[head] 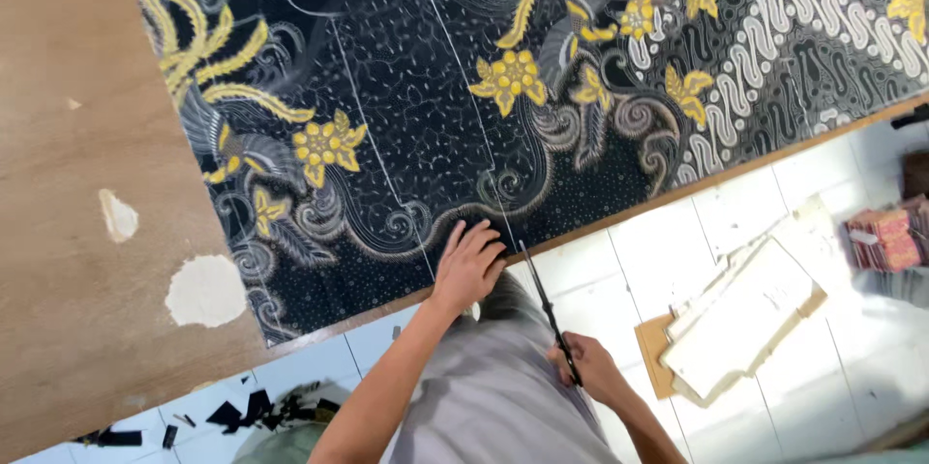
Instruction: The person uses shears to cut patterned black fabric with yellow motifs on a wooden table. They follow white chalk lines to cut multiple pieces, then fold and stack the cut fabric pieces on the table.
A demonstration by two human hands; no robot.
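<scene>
The patterned cloth [464,87] is lying spread flat across my brown wooden surface [68,232] — black ground, yellow flowers and feather shapes, grey scrolls, and white wavy bands running toward the upper right. Thin chalk lines are showing on it, tracing panel outlines through the dark dotted middle. Its near edge is running along the edge of the surface, just in front of me.

My left hand [467,266] is pressing flat on the cloth at that near edge, fingers spread and pointing away from me, holding nothing, only weighing the fabric down beside a chalk line. My right hand [588,367] is hanging lower, off the surface and over the floor, with its grip closed around the handles of a pair of dark scissors [547,299]. The blades are pointing up toward the cloth's edge, their tip sitting just beside my left fingertips — whether they are biting into the fabric yet I cannot tell.

Pale chipped patches are showing in the surface to the left of the cloth. Below, on the white tiled floor [619,251], black fabric scraps [242,413] are lying scattered at the lower left, and a stack of pale paper pattern pieces [745,319] is resting on brown card to my right.
</scene>
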